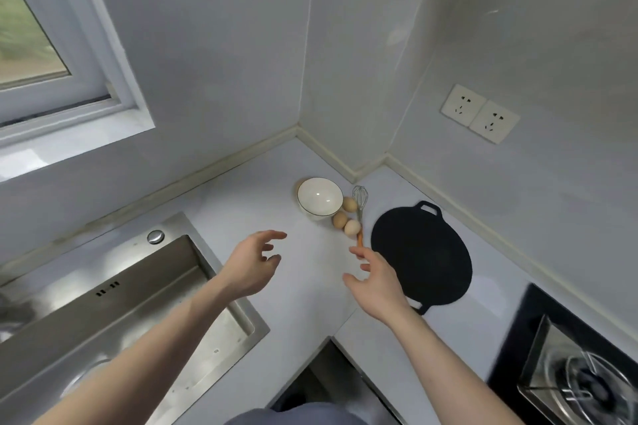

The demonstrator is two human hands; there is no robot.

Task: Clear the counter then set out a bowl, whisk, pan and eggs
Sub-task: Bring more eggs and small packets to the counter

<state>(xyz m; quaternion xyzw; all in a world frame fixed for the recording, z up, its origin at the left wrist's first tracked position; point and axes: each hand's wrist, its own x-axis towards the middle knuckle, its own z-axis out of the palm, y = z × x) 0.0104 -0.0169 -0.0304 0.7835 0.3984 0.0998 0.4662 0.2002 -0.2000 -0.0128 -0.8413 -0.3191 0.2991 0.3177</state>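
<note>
A white bowl (319, 197) stands in the counter's corner. Three brown eggs (345, 218) lie just right of it. A wire whisk (360, 207) with an orange handle lies beside the eggs, pointing toward me. A flat black pan (422, 254) with two loop handles rests to the right. My left hand (253, 264) hovers over the counter below the bowl, fingers loosely spread, holding nothing. My right hand (374, 283) hovers at the pan's left edge, fingers spread and empty, its fingertips close to the whisk handle's end.
A steel sink (114, 307) fills the left side. A gas hob (583, 376) sits at the lower right. The pale counter (241, 203) wraps the corner, with a dark gap below its front edge. Two wall sockets (480, 113) are above the pan; a window is upper left.
</note>
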